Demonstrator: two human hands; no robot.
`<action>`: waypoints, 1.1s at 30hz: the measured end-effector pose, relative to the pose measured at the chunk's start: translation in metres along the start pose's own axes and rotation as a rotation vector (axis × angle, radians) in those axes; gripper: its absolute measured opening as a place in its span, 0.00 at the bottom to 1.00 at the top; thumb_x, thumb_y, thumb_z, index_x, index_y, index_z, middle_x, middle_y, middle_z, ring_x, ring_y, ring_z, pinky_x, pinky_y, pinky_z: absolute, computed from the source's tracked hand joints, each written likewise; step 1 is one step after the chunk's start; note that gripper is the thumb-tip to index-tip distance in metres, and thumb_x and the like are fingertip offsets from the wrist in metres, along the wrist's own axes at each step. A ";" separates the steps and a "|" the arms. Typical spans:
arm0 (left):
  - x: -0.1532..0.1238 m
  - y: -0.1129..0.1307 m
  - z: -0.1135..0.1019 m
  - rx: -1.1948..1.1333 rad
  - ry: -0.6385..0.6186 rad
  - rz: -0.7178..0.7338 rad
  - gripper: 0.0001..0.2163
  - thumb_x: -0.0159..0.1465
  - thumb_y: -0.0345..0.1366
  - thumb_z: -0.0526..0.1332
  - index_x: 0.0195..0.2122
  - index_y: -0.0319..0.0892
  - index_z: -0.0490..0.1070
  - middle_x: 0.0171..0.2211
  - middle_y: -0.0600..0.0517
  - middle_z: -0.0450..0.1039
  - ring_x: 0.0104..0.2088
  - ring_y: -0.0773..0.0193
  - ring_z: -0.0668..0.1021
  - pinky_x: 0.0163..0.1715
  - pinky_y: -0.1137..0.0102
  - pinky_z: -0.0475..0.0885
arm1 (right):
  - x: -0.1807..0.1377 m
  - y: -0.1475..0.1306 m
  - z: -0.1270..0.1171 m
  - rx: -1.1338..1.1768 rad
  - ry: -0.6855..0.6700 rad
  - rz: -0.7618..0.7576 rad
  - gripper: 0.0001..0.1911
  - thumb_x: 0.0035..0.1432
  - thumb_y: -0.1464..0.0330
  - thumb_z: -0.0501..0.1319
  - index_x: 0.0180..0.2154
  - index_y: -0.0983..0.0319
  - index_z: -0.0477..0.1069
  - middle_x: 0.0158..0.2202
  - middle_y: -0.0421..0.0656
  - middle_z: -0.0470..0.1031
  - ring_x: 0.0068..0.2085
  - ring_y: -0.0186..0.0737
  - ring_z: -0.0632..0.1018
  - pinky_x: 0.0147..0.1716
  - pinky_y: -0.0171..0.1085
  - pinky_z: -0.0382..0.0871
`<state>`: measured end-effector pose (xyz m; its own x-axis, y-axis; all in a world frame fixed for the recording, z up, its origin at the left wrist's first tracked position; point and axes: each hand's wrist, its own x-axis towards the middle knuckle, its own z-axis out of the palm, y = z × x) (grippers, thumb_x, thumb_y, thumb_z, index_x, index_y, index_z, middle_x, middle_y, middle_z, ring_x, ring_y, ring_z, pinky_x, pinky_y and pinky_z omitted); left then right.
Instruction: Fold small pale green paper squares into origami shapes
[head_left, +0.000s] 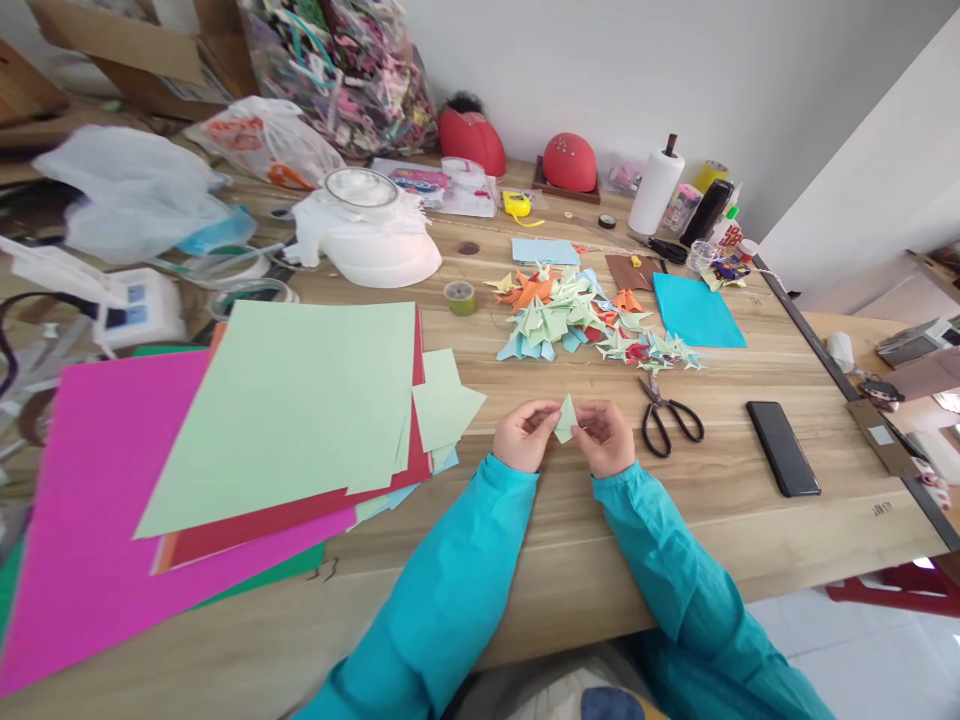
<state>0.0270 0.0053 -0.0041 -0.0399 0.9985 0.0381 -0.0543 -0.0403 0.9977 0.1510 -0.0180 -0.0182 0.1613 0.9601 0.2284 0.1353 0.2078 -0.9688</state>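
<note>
Between my two hands is a small piece of folded pale green paper (567,420), its point facing away from me. My left hand (523,435) pinches its left edge with thumb and fingers. From the other side, my right hand (604,438) grips the lower right edge. Just beyond lies a heap of folded paper cranes (559,312) in green, orange, blue and red. Black-handled scissors (664,418) rest right of my right hand. Cut pale green squares (448,410) lie left of my left hand.
Large coloured paper sheets (292,390) cover the table's left side. A black phone (783,448) lies at right. Behind the cranes are a turquoise sheet (699,310), a tape roll (460,297), a yellow tape measure (517,205) and a red dome (570,162).
</note>
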 end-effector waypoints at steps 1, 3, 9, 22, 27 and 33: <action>0.000 0.000 0.000 0.007 0.002 -0.002 0.09 0.48 0.36 0.63 0.28 0.38 0.72 0.26 0.49 0.76 0.29 0.63 0.76 0.30 0.70 0.73 | 0.000 0.000 -0.001 -0.046 -0.021 -0.026 0.10 0.46 0.71 0.60 0.35 0.61 0.66 0.29 0.42 0.73 0.29 0.35 0.74 0.28 0.34 0.69; 0.001 -0.001 0.000 0.024 0.010 -0.008 0.08 0.48 0.36 0.63 0.28 0.38 0.73 0.26 0.49 0.76 0.28 0.62 0.76 0.30 0.69 0.73 | 0.000 -0.001 -0.003 -0.139 -0.046 -0.089 0.07 0.47 0.72 0.59 0.32 0.61 0.69 0.30 0.42 0.72 0.29 0.35 0.74 0.29 0.35 0.69; 0.000 -0.005 0.001 -0.018 -0.049 -0.017 0.12 0.45 0.34 0.65 0.32 0.38 0.74 0.32 0.47 0.75 0.31 0.61 0.76 0.29 0.69 0.73 | 0.001 -0.004 -0.003 -0.117 -0.007 -0.075 0.10 0.44 0.73 0.60 0.33 0.60 0.72 0.30 0.42 0.71 0.29 0.35 0.73 0.25 0.33 0.70; -0.001 -0.011 0.002 -0.014 -0.088 0.068 0.14 0.49 0.35 0.63 0.38 0.38 0.73 0.35 0.47 0.73 0.30 0.63 0.75 0.26 0.71 0.72 | 0.005 -0.001 -0.001 0.269 0.067 0.113 0.13 0.41 0.70 0.64 0.34 0.61 0.72 0.30 0.42 0.76 0.29 0.36 0.75 0.27 0.35 0.70; -0.003 -0.002 0.001 -0.056 -0.095 -0.021 0.11 0.52 0.38 0.61 0.33 0.37 0.74 0.22 0.51 0.74 0.22 0.66 0.74 0.24 0.71 0.72 | 0.007 0.000 -0.002 0.324 0.112 0.136 0.11 0.42 0.68 0.64 0.32 0.62 0.71 0.26 0.41 0.76 0.22 0.32 0.72 0.20 0.32 0.67; -0.005 0.000 0.003 -0.075 -0.109 -0.071 0.10 0.49 0.37 0.63 0.31 0.37 0.73 0.19 0.53 0.73 0.20 0.66 0.74 0.24 0.70 0.72 | 0.006 0.006 0.000 0.272 0.156 0.114 0.13 0.41 0.68 0.65 0.33 0.62 0.71 0.28 0.42 0.76 0.26 0.34 0.74 0.22 0.32 0.68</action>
<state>0.0304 0.0004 -0.0043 0.0750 0.9969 -0.0229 -0.1278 0.0323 0.9913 0.1530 -0.0112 -0.0228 0.3109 0.9442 0.1091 -0.1550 0.1636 -0.9743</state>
